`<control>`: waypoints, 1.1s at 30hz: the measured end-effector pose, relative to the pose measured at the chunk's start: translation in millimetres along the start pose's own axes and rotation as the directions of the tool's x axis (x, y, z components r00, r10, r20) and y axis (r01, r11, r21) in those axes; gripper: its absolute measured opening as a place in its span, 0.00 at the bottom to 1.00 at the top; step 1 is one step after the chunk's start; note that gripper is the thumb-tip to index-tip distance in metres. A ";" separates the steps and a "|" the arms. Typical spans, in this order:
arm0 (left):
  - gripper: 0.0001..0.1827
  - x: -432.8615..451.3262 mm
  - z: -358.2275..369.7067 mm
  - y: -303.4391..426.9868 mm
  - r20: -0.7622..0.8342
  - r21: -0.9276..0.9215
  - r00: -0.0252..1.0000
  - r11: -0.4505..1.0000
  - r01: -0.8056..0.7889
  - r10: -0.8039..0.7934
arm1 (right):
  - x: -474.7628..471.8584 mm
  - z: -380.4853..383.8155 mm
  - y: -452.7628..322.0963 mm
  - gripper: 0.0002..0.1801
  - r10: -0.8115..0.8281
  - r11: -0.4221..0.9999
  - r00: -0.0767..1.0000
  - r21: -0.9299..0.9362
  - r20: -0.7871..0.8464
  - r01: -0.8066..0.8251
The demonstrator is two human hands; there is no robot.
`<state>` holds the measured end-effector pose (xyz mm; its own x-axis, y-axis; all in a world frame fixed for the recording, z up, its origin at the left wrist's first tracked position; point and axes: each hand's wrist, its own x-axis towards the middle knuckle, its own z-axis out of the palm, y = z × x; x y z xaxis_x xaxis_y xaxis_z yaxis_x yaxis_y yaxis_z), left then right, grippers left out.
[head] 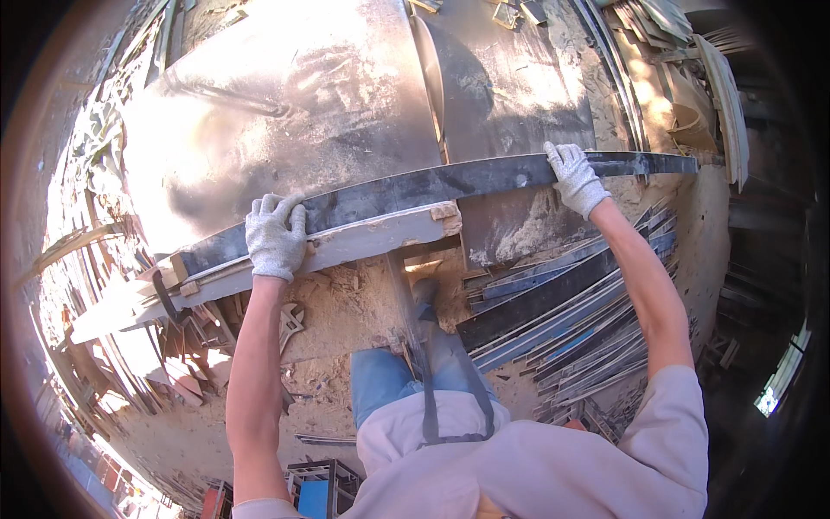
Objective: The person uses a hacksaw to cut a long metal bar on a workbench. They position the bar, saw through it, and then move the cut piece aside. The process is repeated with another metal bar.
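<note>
A long dark-faced plywood strip (415, 188) stretches across the worktable (311, 130), bent-looking through the lens. My left hand (275, 233), in a grey knit glove, grips the strip toward its left end, beside a pale wooden rail (382, 240) along the near edge. My right hand (574, 178), gloved the same way, has its fingers over the strip's far edge toward the right end. At the strip's left end sits a small wooden block (172, 269), with a dark metal clamp or bracket (165, 295) next to it. The undersides of both hands are hidden.
Beyond the strip, a thin curved metal plate (431, 71), possibly a saw blade, stands in the table. Stacked dark strips (570, 305) lie at lower right. An adjustable wrench (290, 324) is beside my left forearm. Sawdust (337, 311) covers the ground; small wood offcuts (506, 14) lie far off.
</note>
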<state>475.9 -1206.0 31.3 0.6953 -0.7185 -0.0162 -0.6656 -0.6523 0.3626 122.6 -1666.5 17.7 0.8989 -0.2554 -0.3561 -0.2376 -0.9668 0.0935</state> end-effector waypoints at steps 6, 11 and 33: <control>0.13 -2.1 3.4 -3.4 -0.023 0.030 1.000 1.000 -0.005 0.006 | 0.0 8.8 0.3 0.52 -0.098 0.994 0.981 -0.063 -0.166 0.088; 0.15 -5.2 3.2 -0.1 0.003 0.079 1.000 0.997 0.008 -0.008 | -0.3 10.7 -0.5 0.44 -0.087 0.994 0.980 -0.075 -0.181 0.075; 0.32 -78.5 9.0 -1.6 -0.197 -0.116 0.978 0.989 -0.093 0.069 | -88.0 -58.3 -141.3 0.46 -0.233 0.946 0.868 0.105 -0.439 0.307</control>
<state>419.9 -1150.8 23.6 0.6873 -0.7004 0.1925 -0.6917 -0.5502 0.4678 98.6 -1507.4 90.0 0.9970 0.0035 0.0771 0.0127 -0.9928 -0.1189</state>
